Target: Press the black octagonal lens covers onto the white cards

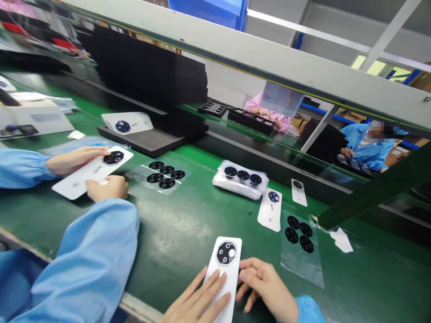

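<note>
At the bottom centre lies a white phone back panel point(222, 280) with a round black camera cover carrying ringed holes and a white dot. My left hand point(198, 298) rests on its lower part, palm down, fingers stretched and spread. Beside the panel's right edge is my right hand point(266, 285), fingers loosely bent and apart, the fingertips close to or touching that edge; nothing shows in them. Further right, a clear sheet point(301, 264) carries several black round camera covers point(299, 233). A stack of white phone panels point(270, 211) lies ahead of my right hand.
At left, a co-worker's hands point(107, 187) hold another white panel point(79, 181). Bagged covers point(240, 179), a black foam tray point(148, 134) and a small white panel point(299, 192) lie on the green bench. A green post point(373, 188) stands at right; a beam point(269, 56) crosses overhead.
</note>
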Demonstrator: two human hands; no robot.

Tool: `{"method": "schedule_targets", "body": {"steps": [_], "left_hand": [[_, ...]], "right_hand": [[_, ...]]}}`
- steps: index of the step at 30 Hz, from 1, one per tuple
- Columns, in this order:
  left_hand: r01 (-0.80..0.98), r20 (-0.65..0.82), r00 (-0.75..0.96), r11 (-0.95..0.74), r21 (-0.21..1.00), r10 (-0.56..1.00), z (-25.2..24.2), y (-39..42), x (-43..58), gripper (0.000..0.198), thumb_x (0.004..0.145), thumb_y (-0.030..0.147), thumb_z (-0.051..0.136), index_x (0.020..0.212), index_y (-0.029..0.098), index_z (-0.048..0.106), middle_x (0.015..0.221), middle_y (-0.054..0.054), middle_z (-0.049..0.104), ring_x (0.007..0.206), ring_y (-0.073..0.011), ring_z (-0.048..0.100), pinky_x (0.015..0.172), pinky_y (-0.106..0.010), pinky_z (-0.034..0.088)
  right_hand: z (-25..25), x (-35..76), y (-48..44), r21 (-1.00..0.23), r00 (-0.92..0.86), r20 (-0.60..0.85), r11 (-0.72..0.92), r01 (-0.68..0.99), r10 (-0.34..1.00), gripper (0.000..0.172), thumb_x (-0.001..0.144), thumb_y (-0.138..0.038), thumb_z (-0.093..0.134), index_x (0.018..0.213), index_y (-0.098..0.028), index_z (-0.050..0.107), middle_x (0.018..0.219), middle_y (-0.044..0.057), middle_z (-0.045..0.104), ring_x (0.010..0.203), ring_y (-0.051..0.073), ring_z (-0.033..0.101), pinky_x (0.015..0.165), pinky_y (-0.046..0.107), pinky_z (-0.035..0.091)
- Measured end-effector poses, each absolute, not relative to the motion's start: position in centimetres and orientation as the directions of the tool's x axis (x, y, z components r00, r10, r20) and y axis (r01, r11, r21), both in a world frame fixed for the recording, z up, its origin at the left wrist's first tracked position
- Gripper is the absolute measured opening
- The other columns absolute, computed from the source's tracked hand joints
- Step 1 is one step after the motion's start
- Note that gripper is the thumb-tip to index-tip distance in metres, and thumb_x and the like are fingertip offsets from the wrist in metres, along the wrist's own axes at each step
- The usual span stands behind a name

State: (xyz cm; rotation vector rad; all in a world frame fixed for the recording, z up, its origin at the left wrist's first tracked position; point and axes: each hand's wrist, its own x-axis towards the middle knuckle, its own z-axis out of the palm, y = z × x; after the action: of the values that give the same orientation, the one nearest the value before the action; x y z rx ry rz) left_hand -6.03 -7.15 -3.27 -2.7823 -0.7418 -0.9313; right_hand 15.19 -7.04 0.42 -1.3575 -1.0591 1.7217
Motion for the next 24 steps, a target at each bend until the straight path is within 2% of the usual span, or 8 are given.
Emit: {"method": "schedule_targets", "body": {"steps": [3,5,9,12,14,16,20,24], "left_hand": [[0.425,0.623,0.699,-0.905,0.035,0.352,-1.9,-6.0,-5.0,0.029,0.094,0.023,0.037,0.114,0.017,0.058,0.117,-0.008,0.066,0.12,-0.0178,0.052,0.115,-0.039,0.013],[0.384,0.69,0.625,-0.914,0.133,0.364,-0.9,-5.2,-4.4,0.031,0.09,0.035,0.047,0.113,0.016,0.057,0.116,-0.009,0.066,0.12,-0.0216,0.052,0.114,-0.04,0.019],[0.463,0.673,0.214,-0.68,0.568,0.708,0.9,-4.0,-2.8,0.031,0.081,0.027,0.06,0.111,0.024,0.052,0.113,-0.008,0.062,0.114,-0.0257,0.054,0.102,-0.041,0.038],[0.368,0.389,-0.041,-0.348,0.862,0.92,2.0,-3.2,-1.5,0.041,0.076,0.031,0.064,0.113,0.023,0.047,0.11,-0.009,0.058,0.105,-0.0282,0.056,0.092,-0.044,0.044],[0.166,0.095,0.118,-0.114,0.98,0.989,2.8,-2.6,-0.6,0.049,0.074,0.039,0.064,0.115,0.021,0.046,0.105,-0.009,0.059,0.094,-0.0268,0.059,0.086,-0.043,0.048],[-0.034,-0.117,0.368,0.139,0.99,0.923,3.6,-2.0,0.3,0.046,0.077,0.042,0.061,0.114,0.02,0.047,0.1,-0.008,0.063,0.087,-0.0241,0.062,0.078,-0.036,0.051],[-0.168,-0.238,0.52,0.372,0.913,0.82,4.2,-1.2,1.3,0.039,0.077,0.043,0.062,0.108,0.021,0.052,0.092,-0.003,0.069,0.081,-0.0206,0.064,0.067,-0.026,0.051],[-0.207,-0.296,0.515,0.452,0.868,0.804,3.9,-0.9,1.3,0.046,0.073,0.04,0.068,0.111,0.022,0.051,0.099,-0.002,0.069,0.082,-0.019,0.063,0.069,-0.025,0.05]], "right_hand": [[0.8,14.6,-6.8,-0.959,-0.057,-0.28,-0.282,-0.026,0.958,0.051,0.067,-0.059,0.067,0.089,-0.014,0.057,0.061,-0.003,0.054,0.049,0.009,0.052,0.038,0.016,0.038],[1.3,14.7,-6.6,-0.977,0.042,-0.212,-0.212,-0.009,0.976,0.047,0.068,-0.057,0.067,0.087,-0.015,0.056,0.06,-0.004,0.053,0.047,0.007,0.046,0.039,0.017,0.037],[1.8,15.7,-6.1,-0.991,0.149,-0.13,-0.124,-0.047,0.98,0.043,0.07,-0.053,0.068,0.09,-0.017,0.056,0.064,-0.002,0.057,0.045,0.007,0.044,0.041,0.019,0.039],[1.4,16.7,-6.1,-0.992,0.173,-0.1,-0.086,-0.089,0.98,0.04,0.074,-0.049,0.067,0.095,-0.017,0.056,0.068,-0.001,0.059,0.044,0.007,0.046,0.041,0.02,0.04],[1.0,17.0,-6.3,-0.992,0.189,-0.086,-0.066,-0.11,0.978,0.039,0.075,-0.048,0.067,0.096,-0.017,0.055,0.069,0.0,0.061,0.045,0.008,0.048,0.04,0.021,0.04],[0.5,17.0,-6.6,-0.991,0.199,-0.077,-0.053,-0.124,0.977,0.039,0.074,-0.048,0.067,0.095,-0.017,0.055,0.069,0.001,0.061,0.044,0.008,0.049,0.04,0.021,0.041],[0.2,17.7,-6.9,-0.993,0.156,-0.094,-0.082,-0.081,0.983,0.039,0.076,-0.051,0.064,0.097,-0.018,0.056,0.069,0.001,0.062,0.047,0.01,0.053,0.041,0.022,0.044],[1.5,22.7,-6.6,-0.972,0.231,-0.039,-0.09,0.217,0.972,0.039,0.08,-0.052,0.057,0.102,-0.02,0.06,0.094,0.008,0.065,0.072,0.019,0.062,0.055,0.028,0.049]]}}
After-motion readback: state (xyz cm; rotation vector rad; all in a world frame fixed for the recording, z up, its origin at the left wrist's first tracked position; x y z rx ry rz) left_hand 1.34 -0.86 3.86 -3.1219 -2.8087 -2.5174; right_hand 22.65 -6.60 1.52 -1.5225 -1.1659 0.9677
